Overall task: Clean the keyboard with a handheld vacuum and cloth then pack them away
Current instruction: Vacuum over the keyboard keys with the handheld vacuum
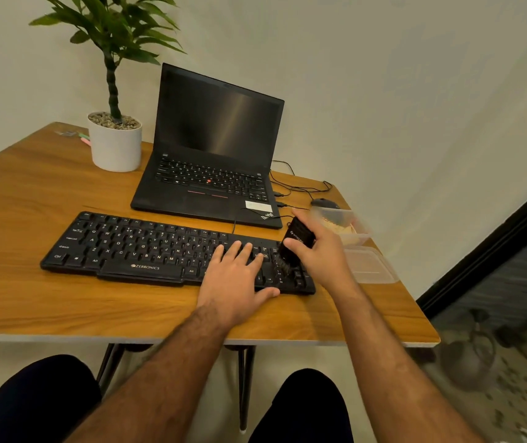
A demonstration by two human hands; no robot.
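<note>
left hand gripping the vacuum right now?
No: the left hand lies flat with straight fingers on the keyboard, while the right hand grips the black handheld vacuum over the keyboard's right end.

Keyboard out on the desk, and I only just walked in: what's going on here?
A person is cleaning the black keyboard. The right hand grips a small handheld vacuum, brush end down on the keys at the right end. The left hand lies flat on the keyboard beside it. A clear container sits further right.
</note>
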